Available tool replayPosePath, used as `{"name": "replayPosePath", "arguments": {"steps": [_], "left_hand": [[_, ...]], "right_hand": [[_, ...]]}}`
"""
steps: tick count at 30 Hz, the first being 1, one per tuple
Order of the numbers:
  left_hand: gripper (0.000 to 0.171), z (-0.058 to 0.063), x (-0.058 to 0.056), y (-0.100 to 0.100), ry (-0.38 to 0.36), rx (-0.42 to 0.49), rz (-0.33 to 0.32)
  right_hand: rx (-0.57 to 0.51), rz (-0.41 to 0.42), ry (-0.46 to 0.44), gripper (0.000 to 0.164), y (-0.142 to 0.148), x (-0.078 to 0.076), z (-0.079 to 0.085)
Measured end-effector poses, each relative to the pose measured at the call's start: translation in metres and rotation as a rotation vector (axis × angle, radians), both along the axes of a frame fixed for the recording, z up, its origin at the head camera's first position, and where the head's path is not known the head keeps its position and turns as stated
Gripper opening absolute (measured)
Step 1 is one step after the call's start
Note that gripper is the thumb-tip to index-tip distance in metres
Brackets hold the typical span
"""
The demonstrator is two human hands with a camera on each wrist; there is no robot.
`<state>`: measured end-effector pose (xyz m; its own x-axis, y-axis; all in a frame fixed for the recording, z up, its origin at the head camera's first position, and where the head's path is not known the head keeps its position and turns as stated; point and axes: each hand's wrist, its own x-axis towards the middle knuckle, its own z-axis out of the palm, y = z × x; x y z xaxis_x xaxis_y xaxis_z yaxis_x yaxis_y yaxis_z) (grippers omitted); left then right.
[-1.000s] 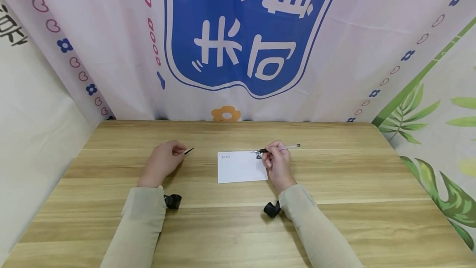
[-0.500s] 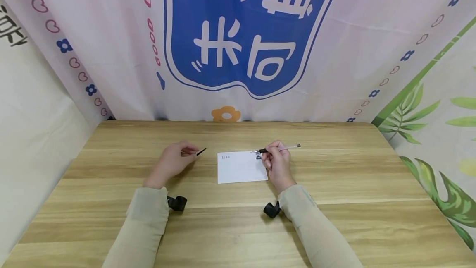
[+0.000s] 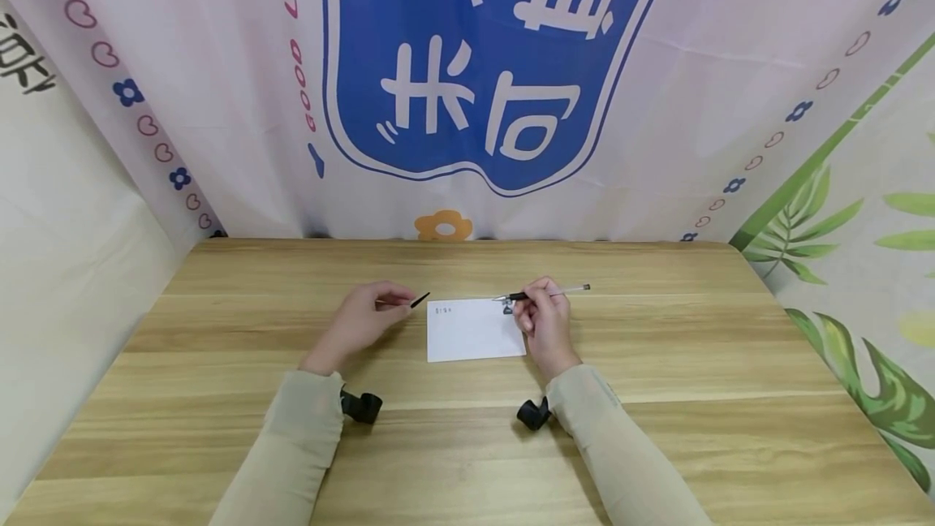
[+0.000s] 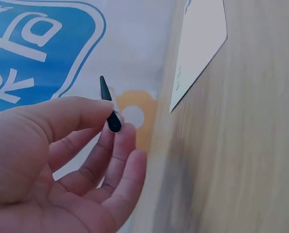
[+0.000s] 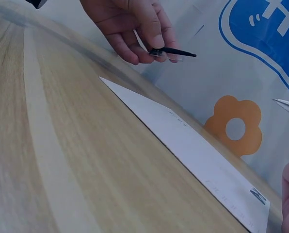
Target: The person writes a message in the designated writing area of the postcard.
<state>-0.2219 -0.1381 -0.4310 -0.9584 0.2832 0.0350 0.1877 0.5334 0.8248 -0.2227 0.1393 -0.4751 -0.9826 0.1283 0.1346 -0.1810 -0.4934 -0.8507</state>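
Between thumb and fingertips, my left hand (image 3: pixel 365 316) pinches a small pen cap with a black clip (image 4: pixel 105 92), just left of a white card (image 3: pixel 475 335). In the right wrist view the pen cap (image 5: pixel 178 51) looks partly clear. My right hand (image 3: pixel 544 321) grips a gel pen (image 3: pixel 518 296) with a black grip and clear barrel, in a writing hold. The pen's metal tip is at the card's top right, near a small dark printed mark (image 3: pixel 508 308). Whether the tip touches the card I cannot tell. Small characters stand at the card's top left.
The card lies on a wood-grain table (image 3: pixel 453 453). A curtain (image 3: pixel 657 144) with a blue printed badge and an orange flower hangs along the far edge. Black wrist-camera mounts (image 3: pixel 363 407) sit by both cuffs.
My left hand has moved right with the pen cap, close to the card's left corner. The right hand and the pen have stayed in place.
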Motion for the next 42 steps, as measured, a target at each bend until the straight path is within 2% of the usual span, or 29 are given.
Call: {"name": "replayPosePath", "arguments": {"steps": [11,14,22,27,33,39,42], "left_hand": [[0.021,-0.005,0.002,0.015,0.013,0.120,-0.053],[0.021,-0.005,0.002,0.017,-0.013,0.144,-0.058],[0.024,-0.005,0.005,0.021,-0.121,0.140,-0.085],[0.026,-0.006,0.005,0.022,-0.157,0.167,-0.104],[0.027,-0.008,0.005,0.024,-0.192,0.208,-0.114],[0.027,-0.008,0.005,0.028,-0.225,0.221,-0.126],[0.027,-0.009,0.005,0.028,-0.230,0.222,-0.129]], "right_hand": [[0.018,0.068,0.000,0.017,0.001,0.000,-0.001],[0.016,0.093,-0.011,0.015,0.001,0.001,0.000],[0.031,0.164,-0.045,0.012,0.001,0.001,0.001],[0.038,0.217,-0.038,0.010,0.001,0.001,0.001],[-0.004,0.280,-0.028,0.005,0.001,0.000,-0.001],[0.021,0.345,-0.032,0.017,0.001,-0.001,-0.002],[0.039,0.361,-0.042,0.018,0.001,-0.001,-0.002]]}}
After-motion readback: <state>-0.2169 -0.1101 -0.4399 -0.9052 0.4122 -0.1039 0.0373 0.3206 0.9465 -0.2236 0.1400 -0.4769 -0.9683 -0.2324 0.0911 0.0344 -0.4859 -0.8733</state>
